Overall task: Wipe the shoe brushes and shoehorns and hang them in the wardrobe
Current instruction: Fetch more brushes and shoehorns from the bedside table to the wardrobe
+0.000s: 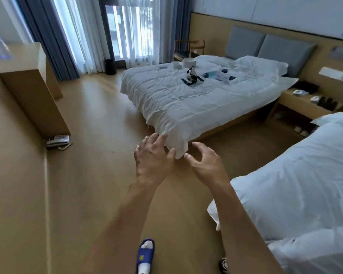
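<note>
The left hand (153, 158) is held out in front, back upward, fingers spread and nearly straight; nothing is gripped. Its fingertips are seen against the hanging corner of the white duvet (186, 99), though whether cloth is actually touched cannot be told. The right hand (205, 162) is raised just beside it, fingers parted and loosely curled like a claw, and nothing is held in it (the thumb tip lies near the same duvet corner).

Beyond both hands the far bed is spread with small items: a black strapped object (193, 77), white round containers (189, 62) and bluish packets (218, 75). No shoe brush or shoehorn can be made out among them; they are too small to tell. To the right of the right hand a second bed (297, 186) is seen, and beyond it a bedside shelf (301, 103). To the left of the left hand a telephone (57, 141) lies at the foot of a wooden cabinet (30, 84). Below the forearms a blue slipper (145, 254) is worn over a white sock.
</note>
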Demonstrator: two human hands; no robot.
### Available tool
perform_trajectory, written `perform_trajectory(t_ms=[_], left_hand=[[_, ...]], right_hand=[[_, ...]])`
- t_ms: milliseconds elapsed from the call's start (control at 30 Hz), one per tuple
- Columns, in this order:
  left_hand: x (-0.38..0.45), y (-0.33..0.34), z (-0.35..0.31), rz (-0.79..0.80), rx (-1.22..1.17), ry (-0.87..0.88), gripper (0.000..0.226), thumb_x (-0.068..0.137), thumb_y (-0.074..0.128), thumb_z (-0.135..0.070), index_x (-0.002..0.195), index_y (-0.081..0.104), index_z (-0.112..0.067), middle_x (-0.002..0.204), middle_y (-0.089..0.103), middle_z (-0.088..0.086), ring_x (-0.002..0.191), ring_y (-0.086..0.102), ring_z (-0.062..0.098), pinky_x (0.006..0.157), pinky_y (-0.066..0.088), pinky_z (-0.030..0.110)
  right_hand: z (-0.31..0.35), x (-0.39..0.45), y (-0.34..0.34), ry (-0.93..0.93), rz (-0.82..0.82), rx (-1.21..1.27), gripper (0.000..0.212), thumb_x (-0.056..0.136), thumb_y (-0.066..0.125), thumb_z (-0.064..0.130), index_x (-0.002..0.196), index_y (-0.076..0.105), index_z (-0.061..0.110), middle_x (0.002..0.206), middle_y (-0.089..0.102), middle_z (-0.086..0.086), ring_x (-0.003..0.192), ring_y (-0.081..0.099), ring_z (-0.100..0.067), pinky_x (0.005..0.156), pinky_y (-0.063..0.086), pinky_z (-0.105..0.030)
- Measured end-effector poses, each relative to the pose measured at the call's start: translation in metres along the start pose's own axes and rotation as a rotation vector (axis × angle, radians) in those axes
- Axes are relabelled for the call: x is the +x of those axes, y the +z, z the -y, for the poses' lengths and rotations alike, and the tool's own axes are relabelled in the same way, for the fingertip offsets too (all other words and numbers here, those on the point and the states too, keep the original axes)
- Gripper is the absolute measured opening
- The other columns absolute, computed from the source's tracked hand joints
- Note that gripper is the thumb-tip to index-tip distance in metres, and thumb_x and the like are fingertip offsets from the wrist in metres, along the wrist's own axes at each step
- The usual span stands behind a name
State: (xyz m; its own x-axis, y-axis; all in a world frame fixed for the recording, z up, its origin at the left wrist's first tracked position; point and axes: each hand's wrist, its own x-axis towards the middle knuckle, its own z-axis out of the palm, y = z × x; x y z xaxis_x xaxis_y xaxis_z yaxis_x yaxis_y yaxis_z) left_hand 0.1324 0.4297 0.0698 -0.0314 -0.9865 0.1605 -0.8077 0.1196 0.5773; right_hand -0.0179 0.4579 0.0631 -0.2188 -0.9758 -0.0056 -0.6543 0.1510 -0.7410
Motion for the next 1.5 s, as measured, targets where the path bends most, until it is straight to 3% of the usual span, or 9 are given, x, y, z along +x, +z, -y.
perform_trajectory(t_ms=[300, 500, 967, 1267, 1500], left_hand=[[0.197, 0.027, -0.009, 0.153, -0.027, 0.229, 0.056, 0.096, 0.053, -0.045, 0.148, 0.039, -0.030, 0.156, 0.036, -0.003, 0.148, 0.023, 0.022, 0.121, 0.015, 0.047], [0.272, 0.057, -0.028, 0.281, -0.090, 0.321, 0.055, 0.097, 0.051, -0.042, 0.149, 0.036, -0.031, 0.157, 0.033, -0.003, 0.149, 0.019, 0.022, 0.122, 0.013, 0.049], [0.440, 0.149, -0.074, 0.301, -0.021, 0.396, 0.056, 0.098, 0.049, -0.045, 0.150, 0.033, -0.034, 0.160, 0.029, -0.004, 0.150, 0.018, 0.023, 0.122, 0.013, 0.049], [0.573, 0.227, -0.156, 0.295, 0.043, 0.427, 0.058, 0.097, 0.050, -0.047, 0.151, 0.033, -0.033, 0.160, 0.029, -0.002, 0.151, 0.017, 0.024, 0.123, 0.012, 0.048], [0.635, 0.306, -0.228, 0.379, 0.013, 0.535, 0.056, 0.097, 0.049, -0.048, 0.149, 0.035, -0.034, 0.158, 0.032, -0.003, 0.149, 0.020, 0.023, 0.121, 0.013, 0.048]], right_hand=[[0.023, 0.153, 0.000, 0.180, -0.184, -0.033, 0.054, 0.094, 0.060, 0.045, 0.144, 0.046, 0.030, 0.145, 0.050, 0.001, 0.131, 0.049, -0.016, 0.093, 0.037, -0.024], [0.006, 0.215, -0.007, 0.323, -0.268, -0.102, 0.057, 0.094, 0.060, 0.046, 0.146, 0.045, 0.028, 0.149, 0.048, -0.001, 0.133, 0.049, -0.020, 0.102, 0.044, -0.032], [-0.048, 0.400, -0.030, 0.351, -0.338, -0.064, 0.058, 0.094, 0.059, 0.046, 0.147, 0.043, 0.029, 0.150, 0.046, 0.000, 0.136, 0.045, -0.019, 0.106, 0.042, -0.037], [-0.094, 0.562, -0.093, 0.337, -0.329, -0.076, 0.057, 0.095, 0.058, 0.047, 0.147, 0.042, 0.028, 0.148, 0.048, 0.000, 0.135, 0.046, -0.019, 0.105, 0.041, -0.035], [-0.149, 0.615, -0.149, 0.445, -0.425, -0.081, 0.057, 0.095, 0.058, 0.048, 0.147, 0.041, 0.030, 0.152, 0.044, 0.002, 0.140, 0.041, -0.019, 0.111, 0.039, -0.039]])
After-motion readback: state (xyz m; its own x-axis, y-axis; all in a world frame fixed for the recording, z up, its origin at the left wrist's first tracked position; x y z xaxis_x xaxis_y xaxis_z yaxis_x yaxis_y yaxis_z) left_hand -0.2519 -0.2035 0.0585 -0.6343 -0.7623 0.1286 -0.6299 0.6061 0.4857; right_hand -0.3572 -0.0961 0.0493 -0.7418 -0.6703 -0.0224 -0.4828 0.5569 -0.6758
